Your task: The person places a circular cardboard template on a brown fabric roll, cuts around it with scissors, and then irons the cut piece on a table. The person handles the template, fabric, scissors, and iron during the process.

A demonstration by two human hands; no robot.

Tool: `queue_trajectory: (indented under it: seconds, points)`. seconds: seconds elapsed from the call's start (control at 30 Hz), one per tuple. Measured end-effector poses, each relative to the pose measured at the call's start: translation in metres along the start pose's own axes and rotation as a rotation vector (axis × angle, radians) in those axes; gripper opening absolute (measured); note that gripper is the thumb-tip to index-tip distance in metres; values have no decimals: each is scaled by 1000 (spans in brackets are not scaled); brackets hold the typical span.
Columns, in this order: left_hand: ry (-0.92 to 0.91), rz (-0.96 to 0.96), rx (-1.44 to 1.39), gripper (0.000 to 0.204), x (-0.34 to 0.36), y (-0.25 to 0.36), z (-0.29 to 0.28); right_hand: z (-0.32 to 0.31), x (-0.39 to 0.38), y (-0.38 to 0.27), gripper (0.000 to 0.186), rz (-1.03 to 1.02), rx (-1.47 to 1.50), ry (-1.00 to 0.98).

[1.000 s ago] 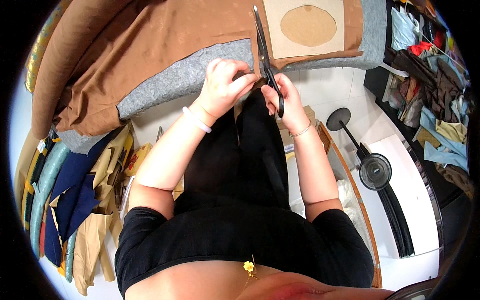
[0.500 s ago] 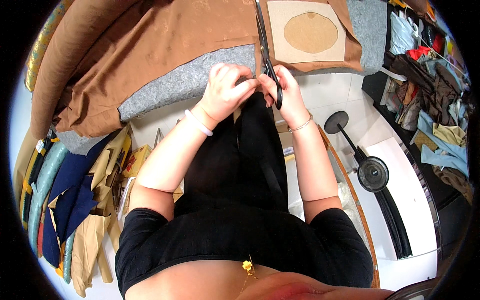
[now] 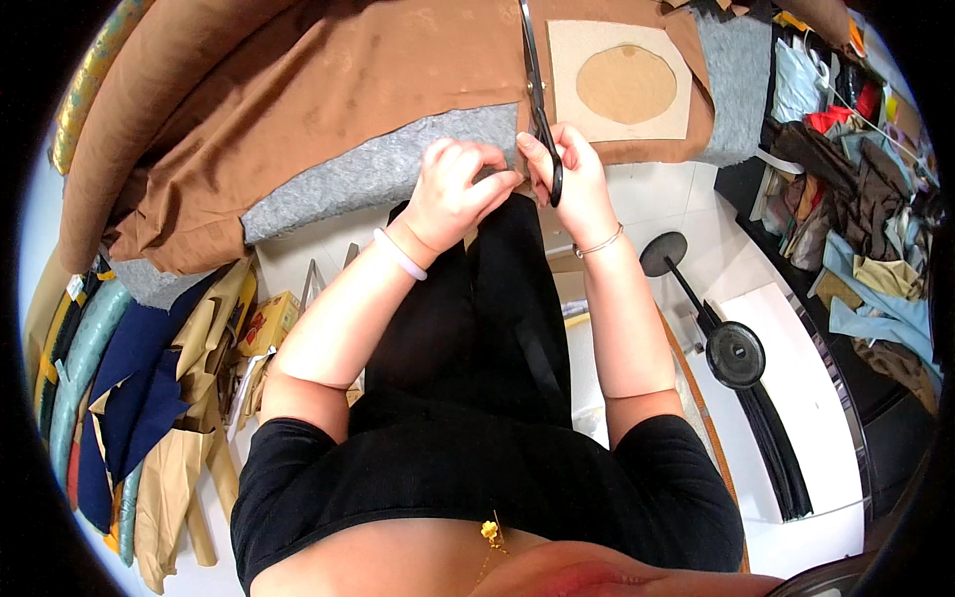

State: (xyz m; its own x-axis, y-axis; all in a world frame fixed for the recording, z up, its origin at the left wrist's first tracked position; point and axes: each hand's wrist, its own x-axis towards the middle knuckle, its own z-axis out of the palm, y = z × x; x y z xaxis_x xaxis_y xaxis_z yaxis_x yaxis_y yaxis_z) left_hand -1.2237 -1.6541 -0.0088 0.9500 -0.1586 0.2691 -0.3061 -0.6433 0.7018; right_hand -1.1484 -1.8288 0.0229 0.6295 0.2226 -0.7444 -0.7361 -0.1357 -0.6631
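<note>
Scissors (image 3: 540, 114) fill our right hand (image 3: 580, 187), gripped by the handles, blades lying over the brown cloth (image 3: 398, 60) — and our left hand (image 3: 453, 191) pinches that cloth's near edge between thumb and finger. To our left stands a yellow box (image 3: 267, 323), contents hidden; to our right, a dark shelf (image 3: 741, 187) holds crumpled fabric (image 3: 880, 320), brown and light blue.

The upper edge cuts off the tips of the scissors (image 3: 538, 107) and the far side of the brown fabric (image 3: 368, 75). The left hand (image 3: 456, 191) hides the bit it pinches.
</note>
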Motion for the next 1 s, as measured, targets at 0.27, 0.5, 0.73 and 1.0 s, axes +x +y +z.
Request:
queue_trajectory:
  seconds: [0.27, 0.5, 0.73, 1.0]
  points:
    - [-3, -18, -1, 21, -4, -1, -3, 7, 2, -3, 38, 0, -37, 31]
    - [7, -14, -31, 24, -9, -1, -5, 8, -5, 0, 36, 10, -8, 34]
    - [198, -370, -209, 28, 28, 20, -20, -20, -92, -3, 30, -37, -96, 82]
    - [235, -880, -110, 82, 133, 29, 47, -118, -55, -36, 29, -520, -113, 715]
